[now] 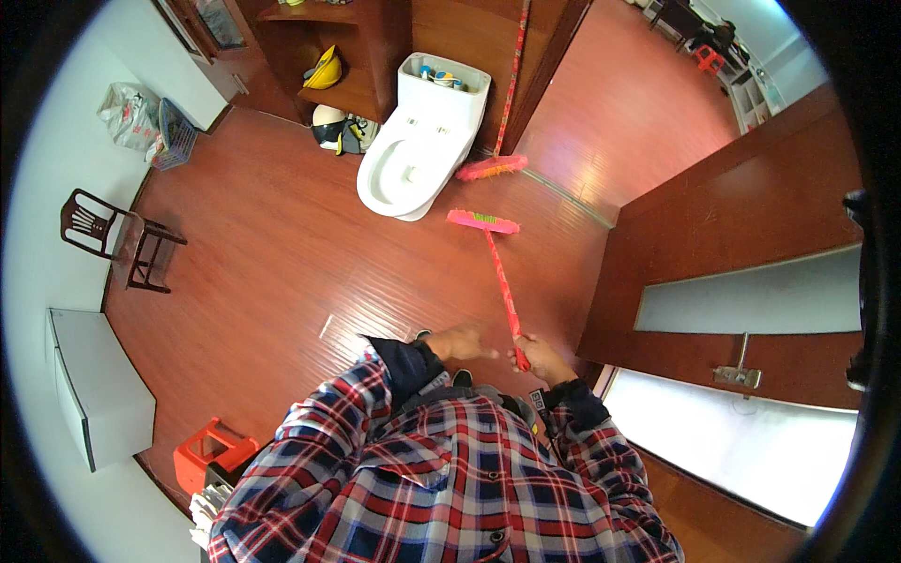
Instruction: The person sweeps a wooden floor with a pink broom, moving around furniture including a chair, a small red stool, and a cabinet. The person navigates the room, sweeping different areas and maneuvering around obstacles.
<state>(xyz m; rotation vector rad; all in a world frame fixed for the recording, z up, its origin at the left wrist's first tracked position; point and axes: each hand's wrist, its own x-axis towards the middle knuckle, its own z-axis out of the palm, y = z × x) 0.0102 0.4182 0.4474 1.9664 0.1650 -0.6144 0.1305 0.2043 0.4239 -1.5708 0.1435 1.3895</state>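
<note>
My right hand (543, 359) grips the end of a broom's red patterned handle (505, 290). The pink head of that broom (483, 222) is at the far end, on or just above the wooden floor. My left hand (462, 343) is a little left of the handle, holding nothing, its fingers stretched towards it and slightly blurred. A second broom (494, 167), also with a pink head and red handle, stands upright against the wooden panel beyond. Left of it is a white toilet (422, 144) without a tank lid; its tank fittings show.
An open wooden door (732, 204) stands on the right, beside a doorway with a metal floor strip (563, 195). At left are a dark wooden chair (134, 243), a blue basket (174, 135) and a white cabinet (105, 387). A red plastic stool (211, 450) is lower left. Shelves hold a yellow helmet (325, 69).
</note>
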